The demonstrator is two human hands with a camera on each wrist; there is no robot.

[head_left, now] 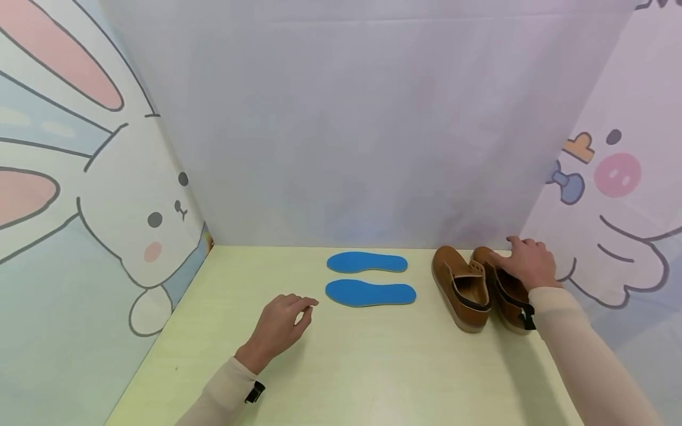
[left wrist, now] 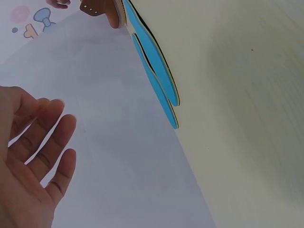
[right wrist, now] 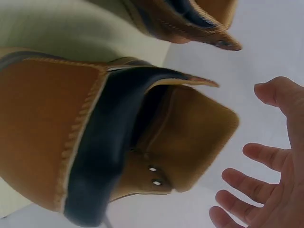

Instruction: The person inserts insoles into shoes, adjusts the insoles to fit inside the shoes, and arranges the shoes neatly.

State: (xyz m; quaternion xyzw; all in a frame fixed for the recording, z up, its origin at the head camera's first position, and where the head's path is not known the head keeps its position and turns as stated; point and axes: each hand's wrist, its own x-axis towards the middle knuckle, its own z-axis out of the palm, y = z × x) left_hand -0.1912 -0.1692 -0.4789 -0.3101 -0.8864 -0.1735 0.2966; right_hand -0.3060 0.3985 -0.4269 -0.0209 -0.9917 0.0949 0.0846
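Note:
Two blue insoles lie side by side on the table, the far insole (head_left: 366, 262) just behind the near insole (head_left: 370, 293). My left hand (head_left: 280, 325) hovers to their left with loosely bent fingers, holding nothing. To the right stands a pair of brown shoes without visible laces, the left shoe (head_left: 452, 269) beside the right shoe (head_left: 508, 313). Over the right shoe is my right hand (head_left: 533, 264), its fingers spread. In the right wrist view, a gap shows between those fingers and the shoe's raised tongue (right wrist: 194, 137).
The pale yellow table (head_left: 367, 361) ends at a plain light wall (head_left: 341, 136). A rabbit is drawn on the left wall panel (head_left: 128, 201), and another cartoon animal on the right panel (head_left: 629, 231), close to the right hand.

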